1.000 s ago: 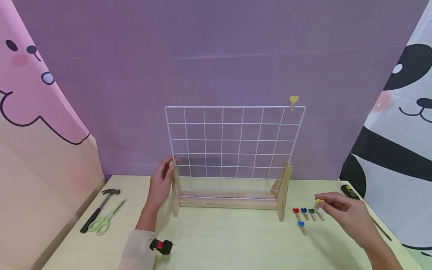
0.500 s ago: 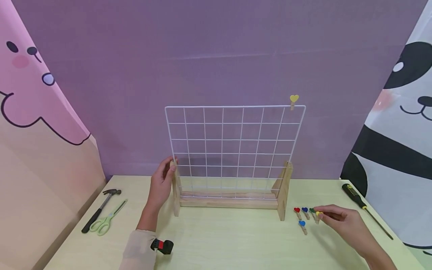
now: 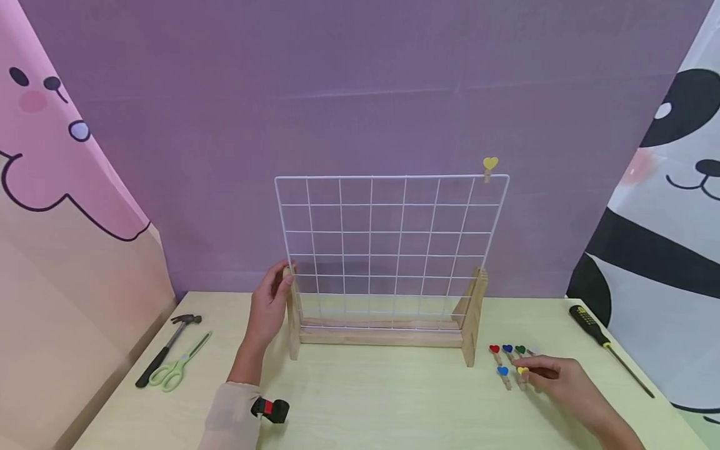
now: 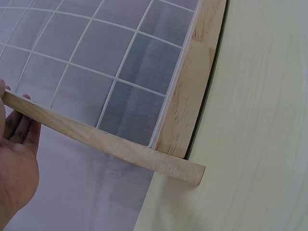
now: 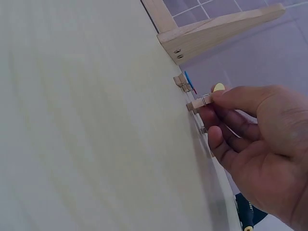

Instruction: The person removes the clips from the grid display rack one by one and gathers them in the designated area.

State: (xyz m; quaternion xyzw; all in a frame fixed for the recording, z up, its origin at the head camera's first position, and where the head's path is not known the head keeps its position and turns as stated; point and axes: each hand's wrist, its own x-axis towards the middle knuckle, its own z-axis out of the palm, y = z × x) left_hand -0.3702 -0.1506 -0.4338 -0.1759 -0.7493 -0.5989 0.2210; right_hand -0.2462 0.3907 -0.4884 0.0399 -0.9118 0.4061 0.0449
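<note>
In the head view my right hand (image 3: 562,384) pinches a small wooden clothespin with a yellow heart (image 3: 522,372) between thumb and fingers, low over the table. In the right wrist view, this clothespin (image 5: 202,101) is close to the tabletop; contact cannot be told. Beside it lies a clothespin with a light blue heart (image 3: 503,372). Behind are clothespins with red (image 3: 494,350), dark blue (image 3: 508,349) and green hearts (image 3: 520,350), and a pale one partly hidden. My left hand (image 3: 268,309) grips the left upright of a wooden stand (image 3: 382,338) bearing a white wire grid (image 3: 388,232).
Another yellow-heart clothespin (image 3: 490,165) is clipped on the grid's top right. A hammer (image 3: 166,351) and green scissors (image 3: 179,365) lie on the table's left. A screwdriver (image 3: 610,350) lies along its right edge. A purple backdrop (image 3: 388,94) stands behind.
My right hand has moved down and slightly left with the yellow-heart clothespin, from beside the back row towards the light blue one. My left hand stays on the stand.
</note>
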